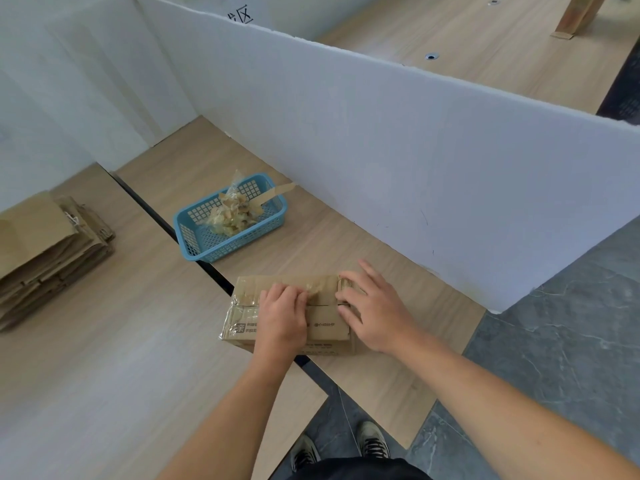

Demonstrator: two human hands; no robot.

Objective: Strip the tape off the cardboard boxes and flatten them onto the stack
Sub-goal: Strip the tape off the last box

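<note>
The left hand lies on top of a brown box. Its fingers are bent, and the tips nip a bit of clear tape at the far side of the box top. The tape there looks crinkled and runs along the box from under those fingertips out to the left.

The right hand is just beside the left hand, on the right end of the same box. Its fingers are spread out and almost straight. They press down on the box and hold nothing. A small strip of the box top shows between the two hands.

The box sits under both hands on a wooden table, close to the person.

Past the left hand, farther from the person, is a blue basket. It has a heap of tape scraps in it. It is well apart from the box.

Far out to the left of the left hand is the stack of flat brown card, lying on the table.

Behind both hands stands a tall white board, like a wall along the back of the table.
</note>
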